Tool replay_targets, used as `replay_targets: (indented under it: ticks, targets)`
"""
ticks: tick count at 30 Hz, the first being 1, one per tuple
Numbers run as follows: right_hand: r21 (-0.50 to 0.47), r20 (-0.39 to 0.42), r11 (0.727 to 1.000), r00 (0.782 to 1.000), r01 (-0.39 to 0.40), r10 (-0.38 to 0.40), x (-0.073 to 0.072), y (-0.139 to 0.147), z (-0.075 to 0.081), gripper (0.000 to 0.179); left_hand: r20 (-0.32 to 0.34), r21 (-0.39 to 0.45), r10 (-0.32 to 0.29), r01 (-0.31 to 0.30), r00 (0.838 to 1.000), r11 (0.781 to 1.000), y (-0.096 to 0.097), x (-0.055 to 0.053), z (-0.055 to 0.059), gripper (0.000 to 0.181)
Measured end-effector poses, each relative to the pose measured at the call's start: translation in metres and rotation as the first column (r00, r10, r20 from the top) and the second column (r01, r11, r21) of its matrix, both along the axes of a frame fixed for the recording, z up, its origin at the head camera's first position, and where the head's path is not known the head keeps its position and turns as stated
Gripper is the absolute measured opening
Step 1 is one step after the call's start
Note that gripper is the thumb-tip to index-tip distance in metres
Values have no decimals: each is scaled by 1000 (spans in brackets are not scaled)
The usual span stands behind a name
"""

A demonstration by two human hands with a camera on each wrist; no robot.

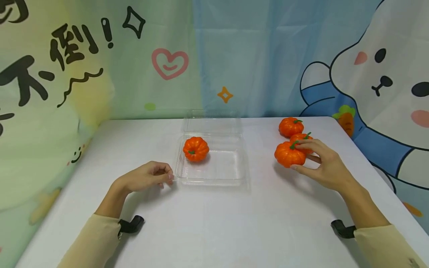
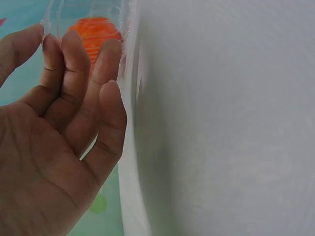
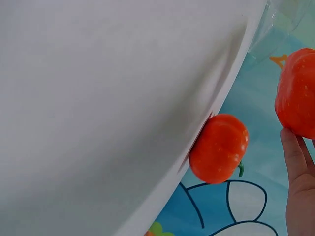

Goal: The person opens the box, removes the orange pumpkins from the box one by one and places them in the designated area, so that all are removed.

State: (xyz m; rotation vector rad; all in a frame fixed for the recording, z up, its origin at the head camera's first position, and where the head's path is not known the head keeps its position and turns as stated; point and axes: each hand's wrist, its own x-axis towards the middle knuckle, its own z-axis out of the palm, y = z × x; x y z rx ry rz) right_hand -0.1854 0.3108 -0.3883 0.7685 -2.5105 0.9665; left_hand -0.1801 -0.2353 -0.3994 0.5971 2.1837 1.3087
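Note:
My right hand (image 1: 330,167) grips a small orange pumpkin (image 1: 289,155) between thumb and fingers, raised off the table. In the right wrist view that pumpkin (image 3: 299,93) is at the right edge, above the fingertips. A second pumpkin (image 1: 309,139) is partly hidden behind it and the fingers; a third pumpkin (image 1: 290,127) sits farther back. My left hand (image 1: 147,175) is at the near left corner of an open clear plastic box (image 1: 231,181), thumb and index finger pinching its rim. One pumpkin (image 1: 196,149) lies in the box's left part, its green stem facing me.
The box's clear lid (image 1: 214,124) is folded back toward the far edge of the white table (image 1: 214,230). Behind it hangs a printed curtain (image 1: 254,56) with a cartoon animal and a heart. Black straps (image 1: 342,229) are worn at both wrists.

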Motion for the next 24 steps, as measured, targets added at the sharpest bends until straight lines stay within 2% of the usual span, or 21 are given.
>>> replay_targets:
  ticks: [15, 24]
  targets:
    - [93, 36, 992, 995, 85, -89, 8, 23, -3, 58, 5, -14, 1, -1, 1000, 1000, 0, 0, 0, 17]
    - [98, 74, 990, 991, 105, -112, 8, 33, -6, 57, 5, -12, -6, 6, 1000, 1000, 0, -2, 1, 16]
